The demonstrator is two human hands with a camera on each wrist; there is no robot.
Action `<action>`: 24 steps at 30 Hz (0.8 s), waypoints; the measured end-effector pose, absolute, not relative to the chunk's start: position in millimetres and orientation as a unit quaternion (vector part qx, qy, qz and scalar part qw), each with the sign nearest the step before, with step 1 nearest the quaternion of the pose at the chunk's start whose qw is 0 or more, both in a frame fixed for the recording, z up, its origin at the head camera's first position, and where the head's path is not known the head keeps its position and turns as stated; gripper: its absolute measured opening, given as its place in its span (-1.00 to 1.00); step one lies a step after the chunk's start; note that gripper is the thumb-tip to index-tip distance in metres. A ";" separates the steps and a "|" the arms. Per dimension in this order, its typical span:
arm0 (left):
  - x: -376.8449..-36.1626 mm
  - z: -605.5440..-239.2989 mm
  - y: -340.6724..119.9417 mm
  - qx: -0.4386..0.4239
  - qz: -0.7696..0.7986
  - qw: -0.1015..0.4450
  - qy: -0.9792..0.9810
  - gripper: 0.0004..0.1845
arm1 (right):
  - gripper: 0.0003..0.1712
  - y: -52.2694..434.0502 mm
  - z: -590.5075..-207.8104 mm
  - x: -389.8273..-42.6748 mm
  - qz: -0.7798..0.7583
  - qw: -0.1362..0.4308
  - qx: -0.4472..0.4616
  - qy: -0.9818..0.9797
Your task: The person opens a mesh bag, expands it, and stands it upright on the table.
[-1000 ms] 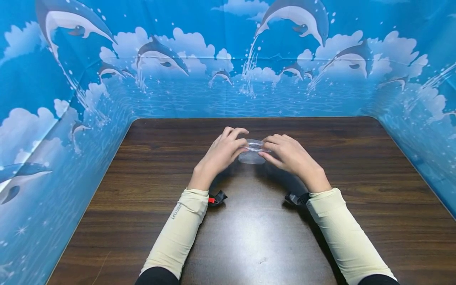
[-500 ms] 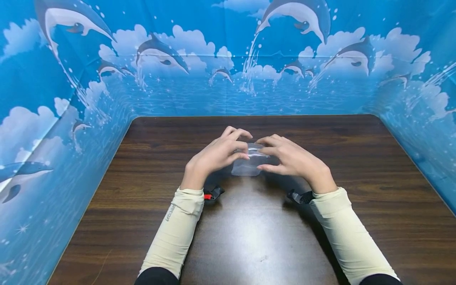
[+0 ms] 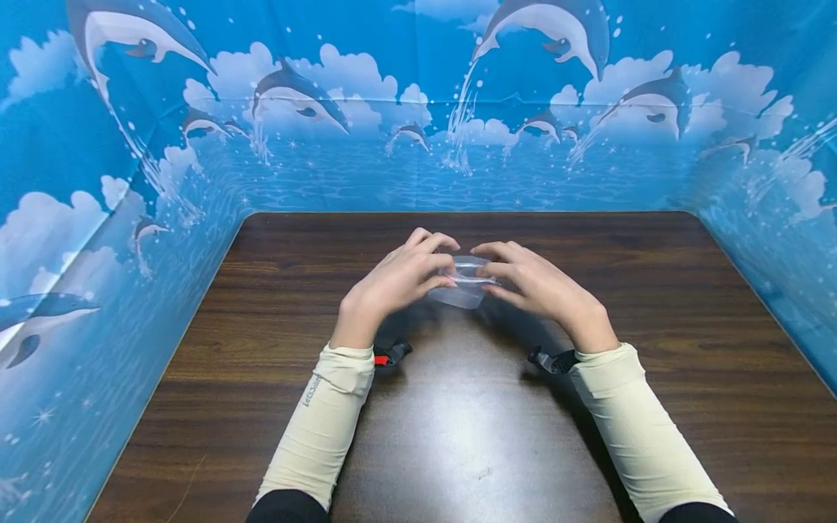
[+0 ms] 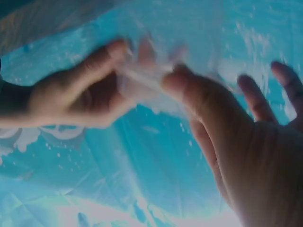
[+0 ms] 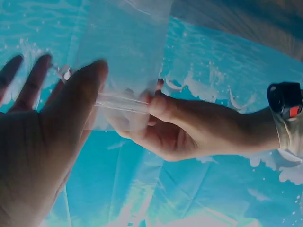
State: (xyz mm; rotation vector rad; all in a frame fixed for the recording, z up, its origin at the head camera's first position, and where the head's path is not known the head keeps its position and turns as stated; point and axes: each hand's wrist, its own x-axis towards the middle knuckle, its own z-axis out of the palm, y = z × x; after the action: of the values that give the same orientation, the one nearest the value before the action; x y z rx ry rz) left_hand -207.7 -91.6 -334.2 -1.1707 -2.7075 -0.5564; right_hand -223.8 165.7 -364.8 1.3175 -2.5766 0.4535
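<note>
Both hands pinch a clear bag [image 3: 463,285] by its top strip, left hand [image 3: 399,280] and right hand [image 3: 532,287]. It now hangs lifted higher off the table [image 3: 654,305] than a moment ago.

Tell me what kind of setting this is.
Likely a staged recording booth, not a home or shop: a dark wooden table is walled on three sides by a dolphin-print backdrop. Both hands, left and right, pinch a small clear plastic bag.
</note>
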 end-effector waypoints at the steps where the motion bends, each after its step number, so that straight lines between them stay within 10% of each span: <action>1: -209.8 -337.4 -91.1 -0.387 -0.185 0.070 -0.901 -0.93 | -0.75 166.2 -365.8 -224.9 0.160 0.103 0.454 -0.871; 24: -220.7 -352.0 -92.6 -0.350 -0.178 0.105 -0.914 -0.66 | -0.75 168.1 -371.3 -232.7 0.178 0.184 0.446 -0.858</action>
State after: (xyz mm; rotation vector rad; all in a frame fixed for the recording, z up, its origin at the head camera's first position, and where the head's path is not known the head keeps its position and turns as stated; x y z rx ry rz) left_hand -220.7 -92.6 -352.0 -1.0325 -2.6930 -0.5248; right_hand -232.7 168.1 -371.3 1.2577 -2.4176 0.5008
